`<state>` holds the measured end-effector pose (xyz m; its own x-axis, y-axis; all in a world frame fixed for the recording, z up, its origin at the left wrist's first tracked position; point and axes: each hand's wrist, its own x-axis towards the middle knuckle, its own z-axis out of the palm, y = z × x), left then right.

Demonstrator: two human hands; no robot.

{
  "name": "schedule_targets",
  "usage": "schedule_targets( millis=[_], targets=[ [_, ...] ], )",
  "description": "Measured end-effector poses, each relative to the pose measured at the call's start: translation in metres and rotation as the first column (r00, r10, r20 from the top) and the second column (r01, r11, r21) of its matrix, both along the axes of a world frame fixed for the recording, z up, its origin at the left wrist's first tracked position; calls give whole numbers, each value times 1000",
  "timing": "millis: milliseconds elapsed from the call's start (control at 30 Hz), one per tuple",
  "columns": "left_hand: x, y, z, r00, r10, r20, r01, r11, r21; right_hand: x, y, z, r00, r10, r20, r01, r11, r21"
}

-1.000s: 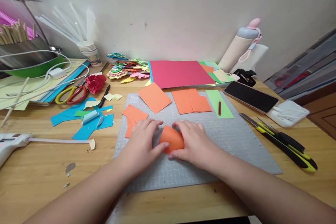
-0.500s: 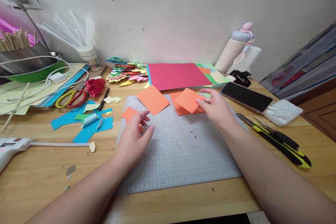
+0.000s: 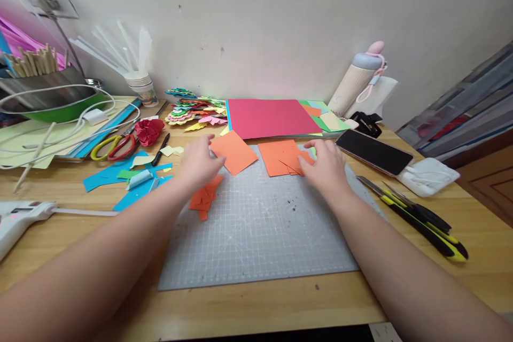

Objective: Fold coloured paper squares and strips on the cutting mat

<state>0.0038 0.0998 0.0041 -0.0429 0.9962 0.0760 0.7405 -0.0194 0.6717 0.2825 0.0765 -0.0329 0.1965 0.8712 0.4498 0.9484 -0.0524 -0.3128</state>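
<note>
Across the grey gridded cutting mat (image 3: 248,235): left hand (image 3: 200,161) half-curled, thumb and fingers parted by a flat orange paper square (image 3: 236,154); contact unclear. Right hand (image 3: 327,168) arched around overlapping orange paper rectangles (image 3: 274,159), fingers apart, pinch unclear. Orange paper scraps (image 3: 204,199) sit separately, probably to avoid mixing.

Grey cutting mat (image 3: 248,235) under orange paper pieces (image 3: 274,157), on a wooden table (image 3: 240,310) with black phone (image 3: 373,152), cutter (image 3: 425,230), blue scraps (image 3: 132,196).
</note>
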Motion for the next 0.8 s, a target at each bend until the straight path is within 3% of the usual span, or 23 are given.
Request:
schedule_targets(
  millis=[133, 267, 400, 500, 633, 700, 800],
  targets=[
    [-6, 45, -6, 996, 42, 81, -37, 997, -65, -25, -15, 3, 954, 272, -126, -273, 962, 11],
    [-7, 52, -7, 956, -19, 292, 55, 992, -117, -42, -27, 5, 841, 404, -359, -436, 900, -9],
    [-4, 26, 9, 869, -107, 484, 192, 973, -130, -51, -32, 4, 599, 342, -724, -453, 890, 46],
    [-1, -7, 20, 819, -139, 556, 258, 956, -141, -57, -37, 5, 419, 276, -865, -451, 890, 66],
    [6, -55, 22, 787, -70, 613, 287, 921, -263, -63, -47, 11, 145, 162, -976, -623, 781, 37],
    [10, -74, 18, 786, -23, 617, 259, 919, -297, -65, -50, 13, 83, 77, -994, -659, 752, 4],
    [11, -90, 10, 734, 4, 679, 238, 935, -263, -66, -53, 14, 54, -22, -998, -681, 731, -53]
  ],
)
